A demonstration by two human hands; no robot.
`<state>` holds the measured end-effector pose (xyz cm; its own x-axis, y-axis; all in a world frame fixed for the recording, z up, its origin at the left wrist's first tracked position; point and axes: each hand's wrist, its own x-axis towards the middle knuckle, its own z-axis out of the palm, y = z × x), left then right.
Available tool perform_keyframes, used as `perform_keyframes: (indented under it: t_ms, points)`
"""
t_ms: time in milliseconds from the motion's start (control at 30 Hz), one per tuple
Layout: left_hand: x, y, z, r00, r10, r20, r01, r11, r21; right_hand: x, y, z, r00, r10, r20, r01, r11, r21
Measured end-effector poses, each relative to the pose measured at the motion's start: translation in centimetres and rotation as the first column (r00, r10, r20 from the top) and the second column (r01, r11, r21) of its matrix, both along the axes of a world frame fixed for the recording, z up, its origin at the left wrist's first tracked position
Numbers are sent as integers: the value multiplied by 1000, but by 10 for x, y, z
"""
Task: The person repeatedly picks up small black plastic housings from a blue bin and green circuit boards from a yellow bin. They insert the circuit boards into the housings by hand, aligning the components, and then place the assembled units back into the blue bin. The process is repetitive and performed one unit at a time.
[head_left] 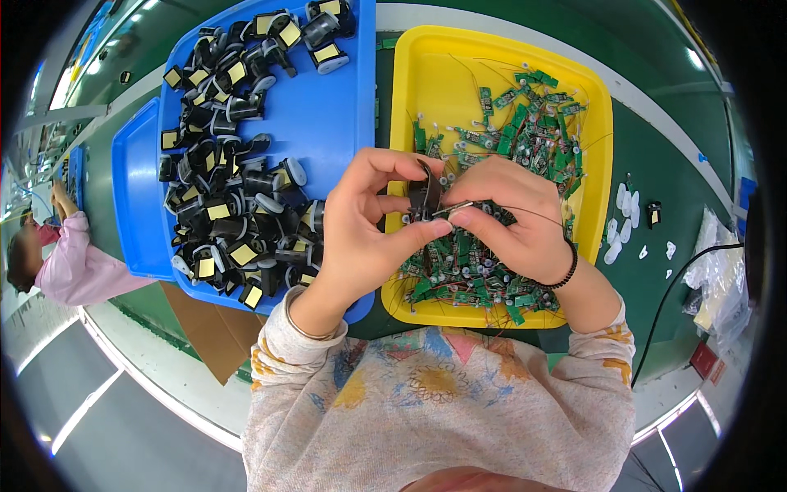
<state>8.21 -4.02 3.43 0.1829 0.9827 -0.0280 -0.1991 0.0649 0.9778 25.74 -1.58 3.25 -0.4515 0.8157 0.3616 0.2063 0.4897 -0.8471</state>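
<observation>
My left hand (365, 221) pinches a small black plastic housing (424, 193) between thumb and fingers, above the left side of the yellow tray (399, 107). My right hand (512, 217) is closed against it, thumb and forefinger gripping a thin dark wire (527, 211) that trails back over the hand. Whatever the wire joins at the housing is mostly covered by my fingertips. Under both hands lie many green circuit boards (515, 127) with fine wires. To the left, a blue tray (328, 111) carries many black housings (225, 217) with grey ends and pale yellow pads.
Right of the yellow tray lie white oval pieces (627, 205), a lone black part (653, 215) and crumpled clear plastic bags (721, 283). A black cable (664, 307) runs along the right. At far left sits another person in a pink sleeve (90, 266); brown cardboard (209, 328) is below the blue tray.
</observation>
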Motion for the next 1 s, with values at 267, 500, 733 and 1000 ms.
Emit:
perform_keyframes:
  t_ms: [267,500,733,1000]
  points:
    - [-4,-2,0,1000,2,-19,-1,999,47,2,0,2,996,87,-29,-89,993,-73]
    - [-2,2,-4,925,-3,-380,93,971,219,6,3,0,997,-26,-76,14,986,-163]
    - [-4,1,-4,977,70,-200,-33,983,179,10,-1,-1,906,-58,-420,-235,755,-612]
    - [-5,2,-5,989,-71,128,88,987,-134,5,-6,-2,855,-102,-508,-341,626,-701]
